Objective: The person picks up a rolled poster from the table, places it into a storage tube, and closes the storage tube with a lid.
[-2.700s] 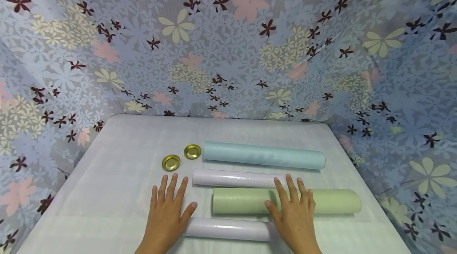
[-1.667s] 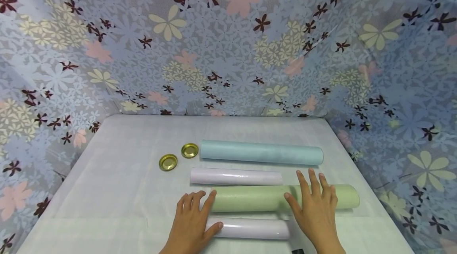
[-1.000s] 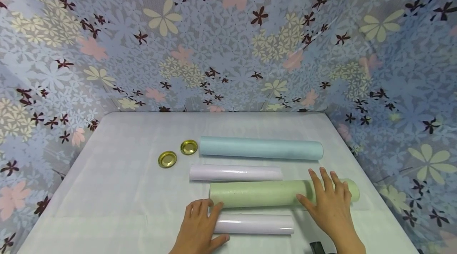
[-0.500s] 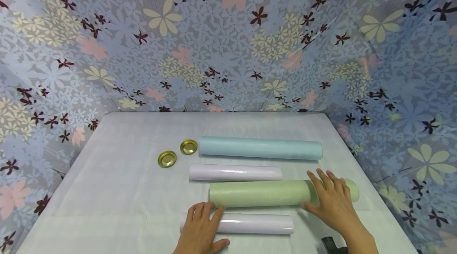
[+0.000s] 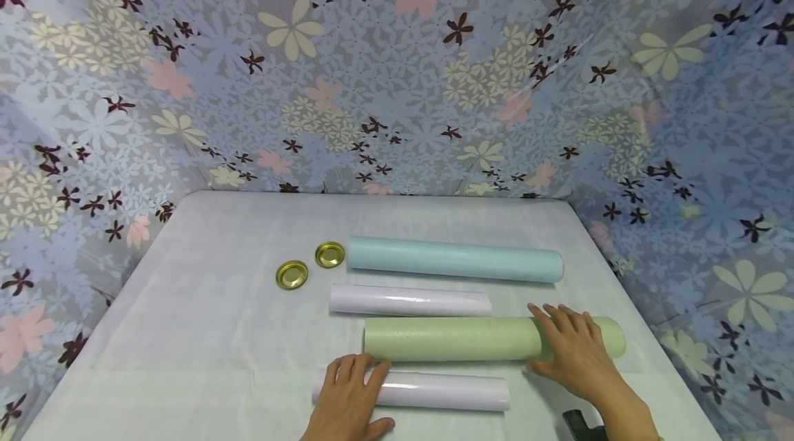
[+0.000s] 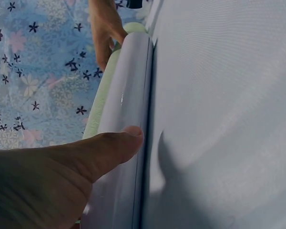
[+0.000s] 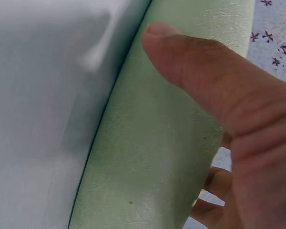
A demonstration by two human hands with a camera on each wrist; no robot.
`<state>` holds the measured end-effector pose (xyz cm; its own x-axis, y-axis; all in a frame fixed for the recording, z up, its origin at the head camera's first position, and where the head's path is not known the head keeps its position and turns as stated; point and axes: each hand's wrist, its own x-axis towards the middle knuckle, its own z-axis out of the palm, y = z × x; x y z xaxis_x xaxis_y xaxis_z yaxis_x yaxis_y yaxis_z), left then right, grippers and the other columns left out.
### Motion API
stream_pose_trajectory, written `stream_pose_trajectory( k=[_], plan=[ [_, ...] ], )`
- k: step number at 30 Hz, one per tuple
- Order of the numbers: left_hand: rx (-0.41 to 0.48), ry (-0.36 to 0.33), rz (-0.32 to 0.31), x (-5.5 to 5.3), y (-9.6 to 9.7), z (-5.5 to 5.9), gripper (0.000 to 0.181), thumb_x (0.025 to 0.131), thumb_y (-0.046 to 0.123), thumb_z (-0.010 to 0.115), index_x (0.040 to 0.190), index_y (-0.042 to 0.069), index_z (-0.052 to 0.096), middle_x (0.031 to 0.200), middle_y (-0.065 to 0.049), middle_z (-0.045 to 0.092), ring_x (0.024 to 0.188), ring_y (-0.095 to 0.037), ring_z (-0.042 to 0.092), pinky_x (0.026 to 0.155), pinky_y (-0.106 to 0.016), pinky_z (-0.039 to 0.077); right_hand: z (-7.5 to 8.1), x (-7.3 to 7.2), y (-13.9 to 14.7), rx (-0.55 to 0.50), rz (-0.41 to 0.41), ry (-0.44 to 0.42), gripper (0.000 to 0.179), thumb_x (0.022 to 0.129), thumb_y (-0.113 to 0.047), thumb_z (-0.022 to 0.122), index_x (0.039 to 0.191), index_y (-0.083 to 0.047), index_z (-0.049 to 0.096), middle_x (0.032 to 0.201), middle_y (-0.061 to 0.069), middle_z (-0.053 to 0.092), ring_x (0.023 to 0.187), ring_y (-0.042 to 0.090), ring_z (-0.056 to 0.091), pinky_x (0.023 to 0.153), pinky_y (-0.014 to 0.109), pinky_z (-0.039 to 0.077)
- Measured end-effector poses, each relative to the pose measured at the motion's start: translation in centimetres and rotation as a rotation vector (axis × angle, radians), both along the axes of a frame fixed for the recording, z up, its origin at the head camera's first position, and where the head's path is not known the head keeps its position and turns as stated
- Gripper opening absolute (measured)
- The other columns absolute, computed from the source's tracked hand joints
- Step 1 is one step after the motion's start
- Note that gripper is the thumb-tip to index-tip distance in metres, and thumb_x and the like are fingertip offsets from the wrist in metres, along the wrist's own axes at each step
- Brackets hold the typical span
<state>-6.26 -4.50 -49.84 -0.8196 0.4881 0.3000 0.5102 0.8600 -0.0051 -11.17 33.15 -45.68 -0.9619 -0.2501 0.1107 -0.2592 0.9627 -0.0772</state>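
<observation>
A pale green roll (image 5: 446,340) lies across the table, with a shorter glossy white roll (image 5: 446,391) in front of it. My left hand (image 5: 347,393) grips the white roll near its left end, fingers bent over the far side. In the left wrist view its thumb (image 6: 114,148) lies against the near side. Toward the green roll's right end, my right hand (image 5: 573,351) holds it from above. The right wrist view has the thumb (image 7: 186,57) on the green surface and bent fingers (image 7: 214,191) at the opposite side. Both rolls lie on the table.
Behind the green roll lie another glossy white roll (image 5: 409,300) and a light blue roll (image 5: 455,260). Two shallow gold lids (image 5: 291,275) sit left of these. A black object (image 5: 579,425) shows beside the right wrist. Floral cloth (image 5: 397,83) encloses the white-covered table (image 5: 186,331).
Both hands have shifted right from lying spread over the rolls. The left has come round the front white roll's left end, and the right has closed over the green roll's right part.
</observation>
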Motion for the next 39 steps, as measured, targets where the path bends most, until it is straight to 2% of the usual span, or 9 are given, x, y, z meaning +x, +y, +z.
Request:
stream_pose_trajectory(
  k=[6,12,16,24,35,39],
  plan=[
    [-0.020,-0.044,0.002,0.0,0.0,0.1,0.073,0.067,0.064,0.070,0.122,0.020,0.052,0.113,-0.003,0.049,0.103,-0.022,0.047,0.088,-0.042,0.040,-0.4,-0.3,0.1,0.021,0.038,0.040,0.096,0.059,-0.043,0.085,0.140,-0.013,0.042,0.130,0.017,0.050,0.121,0.043,0.042,0.098,0.064,0.028],
    [-0.025,-0.053,0.007,0.0,0.0,0.0,0.072,0.068,0.062,0.070,0.123,0.020,0.051,0.112,-0.002,0.048,0.101,-0.021,0.046,0.088,-0.041,0.040,-0.9,-0.7,0.1,0.030,0.068,0.063,0.097,0.056,-0.043,0.087,0.139,-0.014,0.044,0.125,0.014,0.053,0.116,0.038,0.045,0.097,0.063,0.030],
    [-0.032,-0.021,0.009,0.0,0.0,-0.4,0.071,0.067,0.063,0.069,0.122,0.021,0.051,0.109,-0.001,0.048,0.099,-0.020,0.046,0.087,-0.040,0.040,-1.1,-0.8,0.0,0.032,0.082,0.082,0.097,0.055,-0.041,0.088,0.137,-0.015,0.046,0.121,0.012,0.055,0.113,0.037,0.047,0.097,0.063,0.031],
    [-0.032,0.103,-0.001,0.0,-0.3,-1.4,0.073,0.063,0.069,0.066,0.118,0.023,0.051,0.101,0.002,0.048,0.092,-0.018,0.046,0.082,-0.037,0.041,-1.6,-1.1,-0.2,0.040,0.092,0.100,0.097,0.052,-0.041,0.089,0.136,-0.015,0.047,0.117,0.010,0.056,0.111,0.035,0.049,0.096,0.061,0.032],
    [-0.080,0.038,-0.014,-0.2,-0.4,-1.5,0.066,0.069,0.069,0.060,0.115,0.022,0.053,0.093,0.003,0.050,0.086,-0.016,0.046,0.075,-0.032,0.039,-2.2,-1.4,-0.1,0.038,0.089,0.107,0.085,0.051,-0.037,0.090,0.123,-0.013,0.053,0.111,0.009,0.059,0.109,0.033,0.052,0.096,0.060,0.033],
    [-0.080,0.060,-0.016,-0.3,-0.4,-1.6,0.066,0.068,0.069,0.060,0.113,0.022,0.054,0.093,0.002,0.051,0.085,-0.016,0.047,0.074,-0.032,0.039,-2.3,-1.4,0.0,0.042,0.096,0.129,0.086,0.050,-0.037,0.090,0.124,-0.013,0.054,0.109,0.009,0.059,0.107,0.033,0.052,0.092,0.058,0.035]
  ],
)
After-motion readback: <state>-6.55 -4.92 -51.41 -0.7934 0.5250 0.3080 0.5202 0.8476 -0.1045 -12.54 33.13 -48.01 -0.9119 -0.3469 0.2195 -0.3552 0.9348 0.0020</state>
